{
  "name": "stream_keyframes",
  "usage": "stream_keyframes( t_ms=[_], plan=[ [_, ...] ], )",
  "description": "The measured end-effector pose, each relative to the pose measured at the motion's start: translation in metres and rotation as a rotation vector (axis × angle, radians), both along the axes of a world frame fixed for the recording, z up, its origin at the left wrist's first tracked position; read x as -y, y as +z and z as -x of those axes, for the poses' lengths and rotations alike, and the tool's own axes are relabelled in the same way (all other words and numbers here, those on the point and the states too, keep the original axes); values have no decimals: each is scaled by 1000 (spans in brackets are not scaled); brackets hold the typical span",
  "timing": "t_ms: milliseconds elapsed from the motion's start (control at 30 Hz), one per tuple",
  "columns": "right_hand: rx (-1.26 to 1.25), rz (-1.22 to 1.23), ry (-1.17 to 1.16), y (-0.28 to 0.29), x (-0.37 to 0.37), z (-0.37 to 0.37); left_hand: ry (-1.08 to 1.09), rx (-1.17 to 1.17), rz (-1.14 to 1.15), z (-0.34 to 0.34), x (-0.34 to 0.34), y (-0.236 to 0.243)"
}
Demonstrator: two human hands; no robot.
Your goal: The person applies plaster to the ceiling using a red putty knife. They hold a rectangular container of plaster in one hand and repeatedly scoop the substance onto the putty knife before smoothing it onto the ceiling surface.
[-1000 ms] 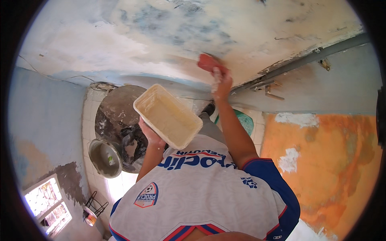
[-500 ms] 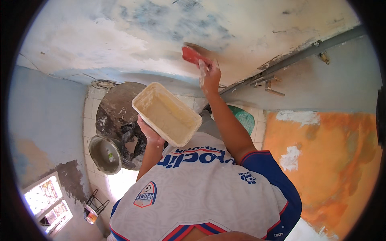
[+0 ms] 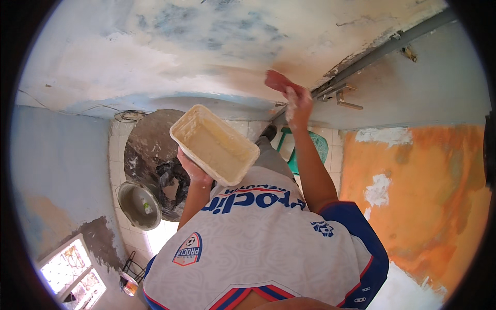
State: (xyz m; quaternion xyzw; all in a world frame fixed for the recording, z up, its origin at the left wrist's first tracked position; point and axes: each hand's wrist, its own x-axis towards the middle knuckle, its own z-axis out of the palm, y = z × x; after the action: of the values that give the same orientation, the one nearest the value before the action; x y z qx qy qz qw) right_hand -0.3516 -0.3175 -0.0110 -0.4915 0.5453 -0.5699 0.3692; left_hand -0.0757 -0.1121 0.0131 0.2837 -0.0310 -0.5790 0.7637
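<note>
My left hand (image 3: 194,169) is closed on the side of a cream rectangular tub (image 3: 225,132), held tilted in front of my chest. Pale putty coats its bottom and walls. Up and to the right, my putty-smeared right hand (image 3: 299,107) grips a red putty knife (image 3: 279,81), slightly blurred. Its broad end lies over the lower part of the patchy cream and bluish wall (image 3: 206,77), near the right corner. Whether the edge touches the wall, I cannot tell.
A round brown board (image 3: 147,139) with black plastic lies on the tiled floor at left, a grey bucket (image 3: 139,205) beside it. A green plastic stool (image 3: 318,150) stands beyond my right arm. A grey pipe (image 3: 372,54) runs along the corner. An orange wall (image 3: 429,186) is at right.
My right hand has moved right and slightly down along the wall with the putty knife. My left hand and the tub have stayed nearly in place; the view has shifted a little.
</note>
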Motion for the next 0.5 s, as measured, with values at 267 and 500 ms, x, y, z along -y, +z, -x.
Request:
stream_keyframes(
  t_ms=[267,500],
  plan=[
    [387,192,-209,-3,10,75,31,67,-24,-4,-1,3],
    [100,53,-92,-6,-2,37,49,-5,-93,2,-1,9]
  ],
)
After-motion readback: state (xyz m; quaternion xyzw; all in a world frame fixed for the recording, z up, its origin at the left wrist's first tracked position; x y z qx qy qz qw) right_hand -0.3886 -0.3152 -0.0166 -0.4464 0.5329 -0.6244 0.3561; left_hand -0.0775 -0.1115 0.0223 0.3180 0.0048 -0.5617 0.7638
